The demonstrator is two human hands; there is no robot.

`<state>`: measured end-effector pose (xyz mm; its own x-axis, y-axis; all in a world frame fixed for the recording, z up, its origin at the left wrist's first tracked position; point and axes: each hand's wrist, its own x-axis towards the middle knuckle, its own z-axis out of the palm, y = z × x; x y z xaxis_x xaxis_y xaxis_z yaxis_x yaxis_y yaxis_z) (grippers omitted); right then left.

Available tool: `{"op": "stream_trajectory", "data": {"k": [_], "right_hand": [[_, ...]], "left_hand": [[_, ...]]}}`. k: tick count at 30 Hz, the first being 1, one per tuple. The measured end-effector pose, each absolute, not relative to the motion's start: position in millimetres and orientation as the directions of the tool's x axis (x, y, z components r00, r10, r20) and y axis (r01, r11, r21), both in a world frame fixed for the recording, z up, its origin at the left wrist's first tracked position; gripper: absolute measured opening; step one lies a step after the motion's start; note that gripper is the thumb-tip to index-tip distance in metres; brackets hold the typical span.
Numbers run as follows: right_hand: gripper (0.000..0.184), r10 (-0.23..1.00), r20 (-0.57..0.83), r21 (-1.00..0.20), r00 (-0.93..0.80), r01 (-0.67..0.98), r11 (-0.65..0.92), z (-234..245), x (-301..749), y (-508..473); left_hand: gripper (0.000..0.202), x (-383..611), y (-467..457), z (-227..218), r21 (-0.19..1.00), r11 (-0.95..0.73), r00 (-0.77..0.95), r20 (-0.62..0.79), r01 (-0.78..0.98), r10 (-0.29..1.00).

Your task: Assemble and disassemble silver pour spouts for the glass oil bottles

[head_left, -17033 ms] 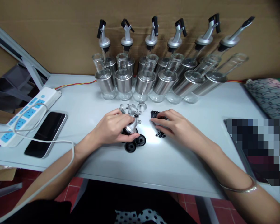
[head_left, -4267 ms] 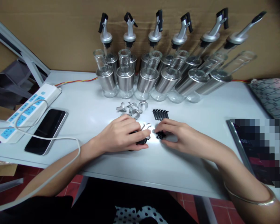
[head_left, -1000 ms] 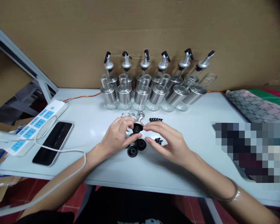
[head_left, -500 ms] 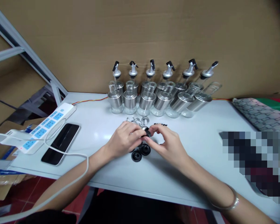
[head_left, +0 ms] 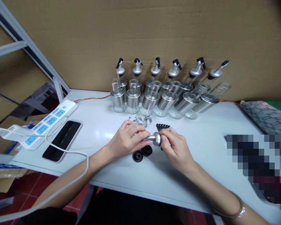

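Head view: my left hand [head_left: 128, 141] and right hand [head_left: 176, 147] pinch one metal spout [head_left: 155, 138], which I should hold straight.

Bottles [head_left: 154, 100] at table [head_left: 201, 131] rear; phone [head_left: 62, 140] left; stoppers [head_left: 142, 153] before hands.

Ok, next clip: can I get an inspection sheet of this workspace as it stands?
Surface: white table, glossy, glare near the hands.
Job's things: silver pourer held between both hands; two black stoppers on the table beneath; loose silver spouts; row of black caps; glass bottles, back row fitted with pourers, front row open.
Clutter: phone, power strip.
Grip: left hand and right hand both pinch the pourer.
Cables: white cable crossing the phone; red-yellow wire.
Surroundings: cardboard wall; patterned fabric; metal frame.
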<state>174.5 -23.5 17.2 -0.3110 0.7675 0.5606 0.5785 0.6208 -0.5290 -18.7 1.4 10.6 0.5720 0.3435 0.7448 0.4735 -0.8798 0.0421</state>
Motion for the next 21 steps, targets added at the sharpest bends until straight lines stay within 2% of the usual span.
{"op": "stream_trajectory", "data": {"k": [4, 7, 9, 15, 21], "right_hand": [[0.038, 0.826, 0.471, -0.638, -0.311, 0.526, 0.562, 16.4, 174.3, -24.2], [0.043, 0.893, 0.332, -0.787, -0.303, 0.433, 0.440, 17.5, 173.8, -24.9], [0.039, 0.916, 0.257, -0.854, -0.309, 0.372, 0.365, 18.7, 173.8, -25.1], [0.016, 0.937, 0.213, -0.890, -0.276, 0.342, 0.302, 17.7, 175.4, -26.0], [0.009, 0.925, 0.288, -0.877, -0.249, 0.319, 0.359, 9.8, 174.9, -27.1]], "left_hand": [[0.030, -20.2, 3.2, 10.4, 0.001, -0.887, 0.620, 0.714, 0.461, 0.324], [0.036, -22.4, 3.9, 12.7, -0.042, -0.886, 0.617, 0.733, 0.461, 0.286], [0.036, -24.7, 4.8, 15.0, -0.056, -0.878, 0.603, 0.747, 0.476, 0.279], [0.043, -28.1, 10.5, 14.8, 0.094, -0.875, 0.576, 0.718, 0.475, 0.390], [0.034, -23.6, 11.2, 11.5, 0.063, -0.881, 0.629, 0.677, 0.469, 0.383]]}}
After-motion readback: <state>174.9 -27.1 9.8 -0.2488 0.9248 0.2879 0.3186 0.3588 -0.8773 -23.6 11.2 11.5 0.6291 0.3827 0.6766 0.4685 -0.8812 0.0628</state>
